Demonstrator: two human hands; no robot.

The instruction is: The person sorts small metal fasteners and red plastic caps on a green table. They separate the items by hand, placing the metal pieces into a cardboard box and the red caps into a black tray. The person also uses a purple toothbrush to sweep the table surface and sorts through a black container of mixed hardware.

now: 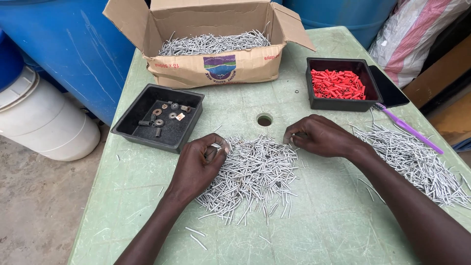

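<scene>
Left hand sat at the left edge of the central pile of grey nails, fingers curled in, thumb and forefinger pinching a few nails near the top of the pile. Right hand rested on the pile's far-right edge, fingers bent down and closed on nails there; exact count hidden under the fingers. Both forearms came in from the near edge, right one crossing the near-right corner.

The pile lay loose in the middle of the green plastic table, a few stray nails scattered on the near side. Just beyond the pile, between the hands, was the round hole in the tabletop.

Second heap of nails spread on the right, well apart from the central pile. Purple toothbrush lay along that heap's far edge.

Black tray, far-left of the left hand, held a few small washers and dark bits. Black tray with red plastic plugs stood far-right, beyond the right hand, a dark flat slab just beside it.

Open cardboard box at the far edge, filled with more nails. Blue barrel and white bucket stood left of the table; striped sack at far right.
</scene>
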